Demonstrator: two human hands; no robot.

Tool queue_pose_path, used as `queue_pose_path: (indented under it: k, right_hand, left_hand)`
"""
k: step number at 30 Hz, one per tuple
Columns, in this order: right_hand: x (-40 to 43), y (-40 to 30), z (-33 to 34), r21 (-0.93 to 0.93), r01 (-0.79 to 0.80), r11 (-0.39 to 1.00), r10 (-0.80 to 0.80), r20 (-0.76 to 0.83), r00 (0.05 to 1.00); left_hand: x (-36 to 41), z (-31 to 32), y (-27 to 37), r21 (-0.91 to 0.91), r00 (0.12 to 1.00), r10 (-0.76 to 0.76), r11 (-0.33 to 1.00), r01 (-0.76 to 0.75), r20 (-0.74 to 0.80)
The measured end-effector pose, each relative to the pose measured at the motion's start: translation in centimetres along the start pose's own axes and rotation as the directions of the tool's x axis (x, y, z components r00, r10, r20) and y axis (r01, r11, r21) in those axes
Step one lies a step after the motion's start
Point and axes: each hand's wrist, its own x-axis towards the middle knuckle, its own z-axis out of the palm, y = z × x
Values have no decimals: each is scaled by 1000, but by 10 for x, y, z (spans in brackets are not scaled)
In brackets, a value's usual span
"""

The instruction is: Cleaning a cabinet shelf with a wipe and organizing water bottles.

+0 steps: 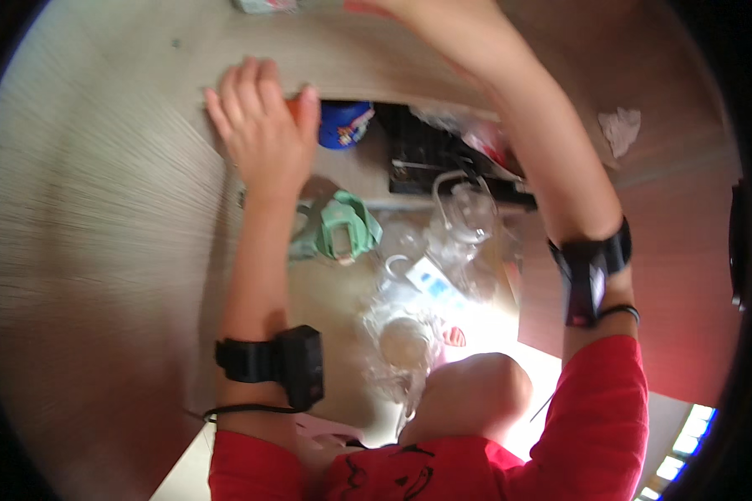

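My left hand (266, 125) lies palm down with its fingers spread on the edge of a light wooden board (338, 75). An orange thing (294, 109) shows between its thumb and forefinger; whether the hand grips it I cannot tell. Right beside the thumb is a blue round container (344, 125) with a printed picture. My right forearm (539, 125) reaches up over the board, and the right hand is cut off by the top edge of the view. Near that edge lies a pale item with red marks (266, 5), partly out of view.
Below the board, a green plastic bag (348, 228), clear plastic cups (470, 213) and crumpled clear wrapping (376, 338) lie in the compartment. A black tray-like thing (413, 160) sits behind them. A scrap of tissue (619, 130) is at the right.
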Motion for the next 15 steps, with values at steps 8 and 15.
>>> queue_pose_path:
  k: [8, 15]
  right_hand:
    - [-235, 84, -39, -292, -434, 852, 517, 346, 783]
    - [-270, 170, 4, -542, -496, 679, 292, -420, 859]
  left_hand:
    - [-74, -29, 57, -512, 994, 111, 853, -99, -7]
    - [-136, -28, 56, -676, 751, 250, 657, 332, 611]
